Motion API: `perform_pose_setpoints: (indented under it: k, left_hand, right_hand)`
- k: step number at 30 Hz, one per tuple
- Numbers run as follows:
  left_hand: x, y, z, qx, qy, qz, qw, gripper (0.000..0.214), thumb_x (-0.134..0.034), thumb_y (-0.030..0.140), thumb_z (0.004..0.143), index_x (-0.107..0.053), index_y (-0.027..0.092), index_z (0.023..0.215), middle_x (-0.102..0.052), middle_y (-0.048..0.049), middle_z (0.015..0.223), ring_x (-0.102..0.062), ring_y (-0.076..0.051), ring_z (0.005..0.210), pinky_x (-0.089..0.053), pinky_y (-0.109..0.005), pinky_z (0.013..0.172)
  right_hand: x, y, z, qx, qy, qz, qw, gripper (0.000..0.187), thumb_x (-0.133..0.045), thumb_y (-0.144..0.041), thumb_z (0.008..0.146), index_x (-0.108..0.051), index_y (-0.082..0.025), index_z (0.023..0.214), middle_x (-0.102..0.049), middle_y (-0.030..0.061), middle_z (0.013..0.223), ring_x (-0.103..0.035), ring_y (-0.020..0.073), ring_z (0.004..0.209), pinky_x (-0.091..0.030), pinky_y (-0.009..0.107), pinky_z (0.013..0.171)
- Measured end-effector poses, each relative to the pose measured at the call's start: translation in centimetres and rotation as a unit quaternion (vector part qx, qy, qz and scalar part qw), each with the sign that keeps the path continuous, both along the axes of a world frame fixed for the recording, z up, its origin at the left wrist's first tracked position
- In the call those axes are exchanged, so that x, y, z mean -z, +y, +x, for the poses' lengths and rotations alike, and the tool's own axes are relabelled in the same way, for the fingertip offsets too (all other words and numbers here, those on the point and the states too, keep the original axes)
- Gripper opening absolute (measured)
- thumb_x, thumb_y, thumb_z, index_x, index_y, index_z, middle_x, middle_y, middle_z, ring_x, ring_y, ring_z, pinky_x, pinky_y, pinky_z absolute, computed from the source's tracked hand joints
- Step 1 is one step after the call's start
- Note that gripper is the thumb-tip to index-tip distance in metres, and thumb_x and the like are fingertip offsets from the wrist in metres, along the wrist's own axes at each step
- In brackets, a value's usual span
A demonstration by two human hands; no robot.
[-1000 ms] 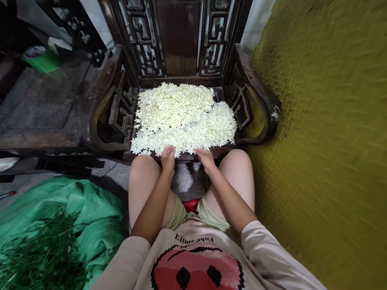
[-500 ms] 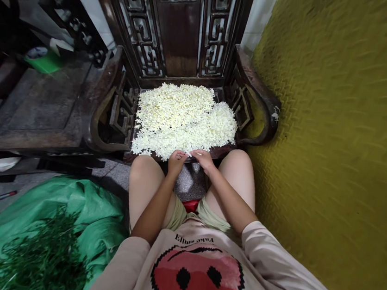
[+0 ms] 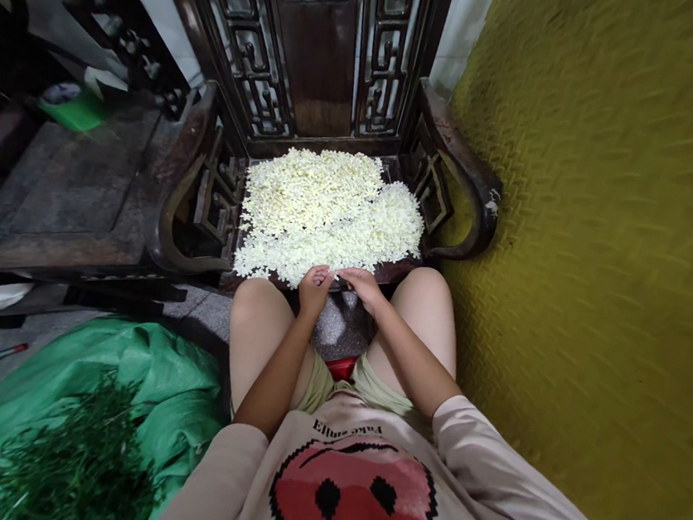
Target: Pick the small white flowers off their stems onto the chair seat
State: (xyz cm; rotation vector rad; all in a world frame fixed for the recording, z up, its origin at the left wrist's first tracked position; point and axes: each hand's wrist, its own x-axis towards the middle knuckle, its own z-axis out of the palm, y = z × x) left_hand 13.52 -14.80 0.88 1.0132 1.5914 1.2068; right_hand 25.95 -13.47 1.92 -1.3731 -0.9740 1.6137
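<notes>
My left hand [image 3: 315,283] is closed, its fingers curled and its fingertips at the front edge of a heap of small white flowers [image 3: 329,245]. Just to its right, my right hand [image 3: 359,285] is closed in a pinch, with thumb and forefinger pointing toward the left fingertips. The two sets of fingertips almost meet. Whatever they pinch is too small to make out. The flowers cover most of the seat of a dark carved wooden chair [image 3: 324,65]; those at the back look yellower, those in front whiter.
Left of the chair stands a dark wooden side table [image 3: 71,204] with a green container [image 3: 74,108]. A green sack [image 3: 142,345] with leafy green stems [image 3: 80,455] lies at lower left. A yellow textured surface [image 3: 599,239] rises close on the right. My knees flank the seat front.
My fingertips have drawn slightly closer together and moved a little left and up. The small white bit seen between them before is now hardly visible. The flower heap looks the same.
</notes>
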Motion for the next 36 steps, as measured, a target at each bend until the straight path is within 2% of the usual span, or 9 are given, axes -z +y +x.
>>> perform_pose_setpoints:
  k: [5, 8, 10, 14, 17, 23, 27, 32, 36]
  left_hand:
    - [0.3, 0.0, 0.1, 0.008, -0.029, -0.007, 1.0, 0.019, -0.064, 0.032, 0.062, -0.059, 0.016, 0.07, -0.058, -0.001, 0.068, -0.052, -0.011, 0.062, -0.041, -0.024, 0.064]
    - [0.6, 0.2, -0.1, -0.012, -0.069, -0.026, 0.997, 0.021, -0.066, 0.032, 0.06, -0.059, 0.015, 0.069, -0.058, -0.0006, 0.067, -0.052, -0.011, 0.061, -0.04, -0.024, 0.064]
    - [0.9, 0.5, -0.4, -0.057, -0.113, -0.056, 0.99, 0.022, -0.066, 0.032, 0.059, -0.057, 0.015, 0.07, -0.057, -0.0001, 0.065, -0.052, -0.01, 0.059, -0.04, -0.023, 0.062]
    - [1.1, 1.3, -1.6, -0.197, -0.192, -0.086, 0.958, 0.024, -0.065, 0.03, 0.061, -0.054, 0.014, 0.075, -0.056, 0.0014, 0.065, -0.05, -0.007, 0.055, -0.036, -0.02, 0.057]
    - [1.0, 1.5, -2.4, -0.24, -0.203, -0.077, 0.946, 0.025, -0.066, 0.032, 0.061, -0.054, 0.014, 0.074, -0.054, 0.0023, 0.065, -0.046, -0.004, 0.053, -0.034, -0.018, 0.054]
    - [0.7, 1.2, -1.8, -0.199, -0.189, -0.11, 0.955, 0.026, -0.065, 0.037, 0.064, -0.055, 0.013, 0.067, -0.051, 0.0033, 0.06, -0.04, -0.003, 0.048, -0.03, -0.018, 0.048]
    - [0.9, 1.3, -1.4, -0.186, -0.202, -0.133, 0.952, 0.03, -0.06, 0.04, 0.069, -0.048, 0.014, 0.059, -0.045, 0.0044, 0.055, -0.038, -0.004, 0.045, -0.028, -0.018, 0.045]
    - [0.7, 1.5, -1.4, -0.181, -0.22, -0.154, 0.946, 0.031, -0.054, 0.04, 0.075, -0.043, 0.016, 0.059, -0.042, 0.0051, 0.053, -0.038, -0.004, 0.043, -0.027, -0.017, 0.044]
    - [0.4, 1.4, -1.2, -0.123, -0.261, -0.157, 0.944, 0.028, -0.054, 0.035, 0.076, -0.041, 0.017, 0.059, -0.041, 0.0055, 0.052, -0.038, -0.004, 0.042, -0.027, -0.018, 0.045]
  right_hand:
    - [0.2, 0.1, 0.0, 0.002, 0.014, -0.003, 1.0, 0.029, -0.065, -0.04, 0.058, -0.068, -0.016, 0.074, -0.045, -0.0049, 0.045, -0.032, 0.0076, 0.047, -0.023, 0.023, 0.049]
    - [0.1, 0.1, -0.1, 0.02, 0.012, -0.021, 1.0, 0.027, -0.063, -0.038, 0.058, -0.067, -0.016, 0.073, -0.044, -0.0051, 0.046, -0.032, 0.0076, 0.046, -0.024, 0.023, 0.049]
    - [0.0, 0.2, 0.0, 0.038, 0.017, -0.032, 0.999, 0.025, -0.06, -0.036, 0.061, -0.067, -0.016, 0.073, -0.046, -0.0043, 0.05, -0.032, 0.0072, 0.046, -0.025, 0.023, 0.049]
    - [-0.1, 0.3, 0.3, 0.064, 0.034, -0.059, 0.996, 0.024, -0.049, -0.03, 0.066, -0.067, -0.016, 0.076, -0.049, -0.0028, 0.056, -0.034, 0.0063, 0.045, -0.025, 0.022, 0.046]
    - [-0.3, 0.3, 0.4, 0.066, 0.034, -0.075, 0.994, 0.027, -0.044, -0.027, 0.069, -0.066, -0.015, 0.078, -0.048, -0.0025, 0.056, -0.034, 0.0062, 0.043, -0.024, 0.021, 0.045]
    - [-0.2, 0.2, 0.0, 0.042, -0.009, -0.082, 0.996, 0.021, -0.05, -0.028, 0.067, -0.065, -0.016, 0.075, -0.048, -0.0025, 0.057, -0.036, 0.0063, 0.044, -0.027, 0.021, 0.045]
    - [0.1, 0.2, 0.0, 0.044, -0.03, -0.096, 0.994, 0.019, -0.049, -0.027, 0.068, -0.065, -0.016, 0.071, -0.048, -0.0022, 0.056, -0.036, 0.0065, 0.043, -0.028, 0.021, 0.045]
    - [0.1, 0.2, 0.0, 0.049, -0.037, -0.107, 0.992, 0.017, -0.049, -0.025, 0.068, -0.063, -0.015, 0.069, -0.047, -0.0025, 0.055, -0.036, 0.0064, 0.043, -0.028, 0.021, 0.044]
    - [0.0, 0.2, -0.2, 0.034, -0.025, -0.084, 0.996, 0.015, -0.054, -0.028, 0.067, -0.063, -0.015, 0.069, -0.046, -0.0036, 0.053, -0.036, 0.0066, 0.045, -0.029, 0.021, 0.046]
